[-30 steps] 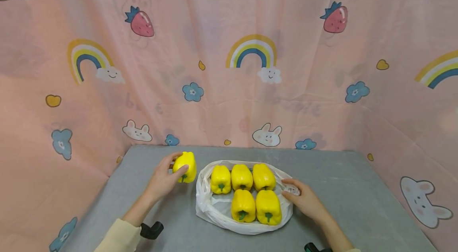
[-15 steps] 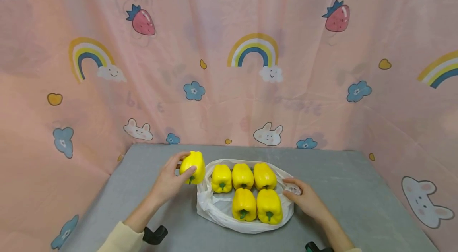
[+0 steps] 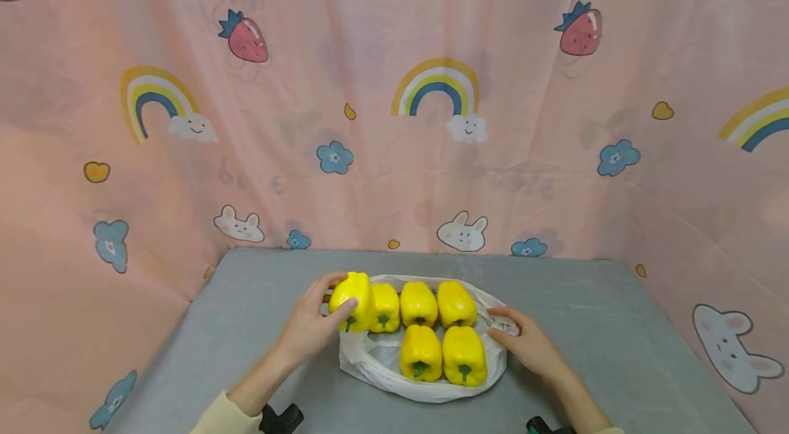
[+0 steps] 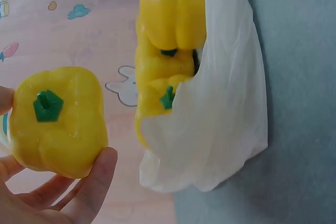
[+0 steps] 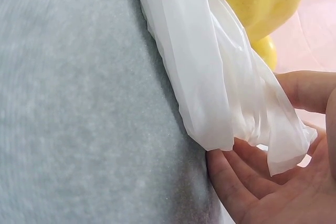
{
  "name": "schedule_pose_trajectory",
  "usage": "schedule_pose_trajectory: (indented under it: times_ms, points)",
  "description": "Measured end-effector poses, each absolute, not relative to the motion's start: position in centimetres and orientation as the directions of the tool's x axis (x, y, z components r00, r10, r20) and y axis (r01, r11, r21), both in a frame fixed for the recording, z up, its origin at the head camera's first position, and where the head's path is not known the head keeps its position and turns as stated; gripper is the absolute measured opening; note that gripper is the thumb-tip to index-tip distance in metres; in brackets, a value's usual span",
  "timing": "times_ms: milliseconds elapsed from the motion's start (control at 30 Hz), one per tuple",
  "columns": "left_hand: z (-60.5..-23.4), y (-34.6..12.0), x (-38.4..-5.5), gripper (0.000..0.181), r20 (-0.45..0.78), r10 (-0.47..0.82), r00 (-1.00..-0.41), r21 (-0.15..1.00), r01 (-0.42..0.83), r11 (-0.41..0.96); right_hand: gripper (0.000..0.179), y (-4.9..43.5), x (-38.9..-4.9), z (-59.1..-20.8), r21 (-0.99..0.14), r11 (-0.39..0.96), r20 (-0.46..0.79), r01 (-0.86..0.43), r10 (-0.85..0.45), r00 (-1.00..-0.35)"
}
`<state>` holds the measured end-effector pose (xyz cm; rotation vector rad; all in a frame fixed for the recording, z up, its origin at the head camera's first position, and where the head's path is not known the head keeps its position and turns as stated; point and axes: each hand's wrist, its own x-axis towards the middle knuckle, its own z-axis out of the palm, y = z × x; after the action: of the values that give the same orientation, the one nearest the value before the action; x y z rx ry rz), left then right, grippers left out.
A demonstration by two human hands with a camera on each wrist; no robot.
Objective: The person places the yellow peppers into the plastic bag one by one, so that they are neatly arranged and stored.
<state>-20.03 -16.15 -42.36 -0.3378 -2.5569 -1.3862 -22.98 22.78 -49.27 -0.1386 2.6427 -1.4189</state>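
Note:
My left hand (image 3: 308, 321) holds a yellow bell pepper (image 3: 353, 300) with a green stem, thumb on the near side and fingers behind. In the head view this pepper overlaps the left rim of a white plastic bag (image 3: 354, 355). The left wrist view shows the held pepper (image 4: 60, 124) apart from the bag (image 4: 226, 98). Several more yellow bell peppers (image 3: 420, 353) sit in the open bag, three at the back and two in front. At the bag's right side my right hand (image 3: 530, 345) grips the gathered rim, its plastic (image 5: 257, 108) lying between thumb and fingers.
Grey cloth covers the table (image 3: 616, 338) around the bag. Behind it hangs a pink patterned curtain (image 3: 394, 181), which also closes in both sides. Black straps (image 3: 282, 418) sit at the wrists.
My left hand has carried the pepper rightward from beside the bag to over its left rim, dipping slightly in the last half second. The right hand has stayed on the bag.

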Motion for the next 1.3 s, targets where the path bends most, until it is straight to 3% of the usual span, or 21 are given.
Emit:
schedule_pose_trajectory:
  times_ms: [1300]
  points:
    - [-46.3, -13.3, -17.8, 0.051, 0.044, 0.222, -0.974, 0.858, 0.151, 0.491, 0.054, 22.8, -23.2, -49.5, -0.821, 0.570, -0.091, -0.006, -0.142, -0.986]
